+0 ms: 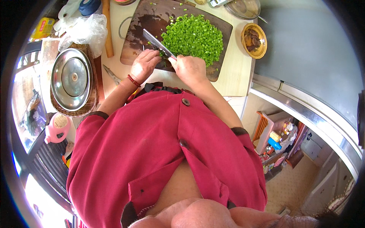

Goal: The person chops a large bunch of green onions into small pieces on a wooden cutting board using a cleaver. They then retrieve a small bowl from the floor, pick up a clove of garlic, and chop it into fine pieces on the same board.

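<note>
My right hand [190,68] grips the handle of a kitchen knife, a cleaver by its broad blade [156,42]. The blade slants up and left over the wooden cutting board [139,21]. To its right lies a large heap of chopped green onions [194,38]. My left hand [146,64] rests at the board's near edge, just left of the blade, fingers curled together. Small dark green bits show by its fingertips; whether they are held is hidden. A red braided bracelet [133,81] circles the left wrist.
Right of the board, a yellow bowl [244,42] holds brown pieces of food. At left are a rolling pin [107,31], scissors [111,74], plastic bags [88,31] and a metal lid [64,79] on a wicker basket. A glass lid or bowl [245,10] stands at the far right.
</note>
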The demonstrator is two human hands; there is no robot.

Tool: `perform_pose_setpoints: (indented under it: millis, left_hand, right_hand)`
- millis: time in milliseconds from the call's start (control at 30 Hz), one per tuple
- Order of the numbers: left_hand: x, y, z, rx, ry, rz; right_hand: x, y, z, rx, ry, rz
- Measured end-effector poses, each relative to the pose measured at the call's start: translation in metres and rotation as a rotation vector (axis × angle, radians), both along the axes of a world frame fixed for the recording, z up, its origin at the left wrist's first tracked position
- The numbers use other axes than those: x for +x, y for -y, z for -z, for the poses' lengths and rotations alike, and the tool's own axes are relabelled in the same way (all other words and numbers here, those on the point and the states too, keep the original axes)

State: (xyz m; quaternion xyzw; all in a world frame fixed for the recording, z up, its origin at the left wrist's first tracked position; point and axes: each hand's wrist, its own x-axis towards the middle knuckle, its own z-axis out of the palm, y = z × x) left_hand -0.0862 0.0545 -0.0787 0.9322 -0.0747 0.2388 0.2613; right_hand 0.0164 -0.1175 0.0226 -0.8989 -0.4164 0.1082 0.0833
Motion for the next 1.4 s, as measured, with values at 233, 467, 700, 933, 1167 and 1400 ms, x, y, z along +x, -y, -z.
perform_pose_setpoints:
  millis: [233, 467, 700, 933, 1167, 1400]
  left_hand:
    - [-0.007, -0.002, 0.001, 0.004, -0.001, -0.008]
    - [-0.006, -0.003, -0.001, 0.004, 0.008, -0.008]
    - [-0.012, -0.002, 0.003, 0.003, -0.023, -0.010]
    - [-0.022, -0.005, -0.009, -0.023, 0.010, -0.033]
    - [-0.023, -0.004, -0.006, 0.006, -0.031, -0.013]
    - [-0.023, 0.003, -0.003, 0.030, -0.022, 0.125]
  right_hand:
    - [-0.002, -0.001, -0.019, -0.019, -0.030, -0.017]
    - [0.000, 0.000, -0.009, -0.023, -0.032, 0.009]
    - [-0.006, -0.006, -0.001, -0.021, -0.009, -0.035]
    - [-0.004, -0.001, -0.013, -0.011, -0.035, -0.026]
    - [-0.005, -0.006, -0.008, 0.009, -0.031, -0.021]
    - [-0.001, -0.004, 0.000, 0.063, -0.059, -0.044]
